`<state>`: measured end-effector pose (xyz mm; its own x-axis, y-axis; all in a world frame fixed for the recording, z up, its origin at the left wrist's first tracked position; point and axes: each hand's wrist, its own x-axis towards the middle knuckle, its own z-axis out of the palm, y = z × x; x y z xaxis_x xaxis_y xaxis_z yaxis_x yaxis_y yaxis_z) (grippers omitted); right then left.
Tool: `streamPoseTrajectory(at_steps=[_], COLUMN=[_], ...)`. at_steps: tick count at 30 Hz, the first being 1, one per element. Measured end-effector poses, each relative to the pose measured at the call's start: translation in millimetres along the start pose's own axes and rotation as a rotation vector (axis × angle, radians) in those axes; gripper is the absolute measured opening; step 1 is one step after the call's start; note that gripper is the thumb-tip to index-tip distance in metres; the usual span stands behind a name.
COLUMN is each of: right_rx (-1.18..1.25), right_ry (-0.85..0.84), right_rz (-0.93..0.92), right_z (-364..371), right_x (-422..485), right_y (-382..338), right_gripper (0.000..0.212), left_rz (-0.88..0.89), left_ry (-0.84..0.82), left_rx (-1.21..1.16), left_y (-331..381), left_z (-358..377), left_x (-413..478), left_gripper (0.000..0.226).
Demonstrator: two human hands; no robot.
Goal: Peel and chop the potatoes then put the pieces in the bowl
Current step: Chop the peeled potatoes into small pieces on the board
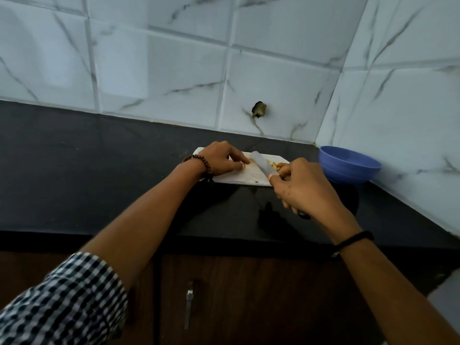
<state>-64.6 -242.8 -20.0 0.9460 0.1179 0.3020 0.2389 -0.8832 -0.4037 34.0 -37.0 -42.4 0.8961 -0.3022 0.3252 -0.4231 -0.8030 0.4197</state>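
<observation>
Knife (pixel 261 168) gripped in our right hand (pixel 306 188) fences potato pieces (pixel 275 165) toward the bowl (pixel 348 165); left hand (pixel 221 158) just presses the board (pixel 239 179) steady.

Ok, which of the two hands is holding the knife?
The right hand, the one nearer the round blue bowl, grips the pale-bladed knife. The left hand, with the brown beaded bracelet, only rests on the white cutting board.

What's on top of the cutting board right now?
The left hand rests on the cutting board, the knife held by the right hand crosses it, and yellowish potato pieces sit beyond the blade. Anything beneath either hand is hidden.
</observation>
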Motion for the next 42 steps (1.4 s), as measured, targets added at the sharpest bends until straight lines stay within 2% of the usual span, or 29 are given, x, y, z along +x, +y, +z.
streamPoseTrajectory(at_steps=[11, 19, 23, 28, 31, 36, 39, 42], right_rx=[0.259, 0.46, 0.487, 0.452, 0.556, 0.945, 0.938, 0.867], right_ry=[-0.059, -0.081, -0.064, -0.205, -0.248, -0.252, -0.239, -0.226], right_rz=[0.109, 0.168, 0.156, 0.199, 0.249, 0.303, 0.298, 0.282], right_z=[15, 21, 25, 34, 36, 34, 26, 21], right_x=[12, 36, 57, 74, 77, 75, 70, 64], right_y=[5, -8, -22, -30, -30, -21, -15, -10], right_gripper=[0.026, 0.033, 0.042, 0.014, 0.013, 0.015, 0.016, 0.019], left_rz=[0.038, -0.021, -0.031, -0.081, -0.12, -0.134, -0.163, -0.183], left_ry=[-0.004, -0.018, 0.027, 0.131, 0.115, 0.07, 0.013, -0.013], left_rx=[-0.069, -0.1, -0.016, 0.03, 0.002, -0.039, -0.074, -0.09], left_y=[-7, -3, -2, -1, -3, -3, -5, -5], left_z=[1, -3, -2, -4, -7, -7, -6, -5], left_x=[1, -3, -2, -3, -5, -4, -2, 0], left_gripper=[0.022, 0.024, 0.027, 0.015, 0.009, 0.015, 0.026, 0.022])
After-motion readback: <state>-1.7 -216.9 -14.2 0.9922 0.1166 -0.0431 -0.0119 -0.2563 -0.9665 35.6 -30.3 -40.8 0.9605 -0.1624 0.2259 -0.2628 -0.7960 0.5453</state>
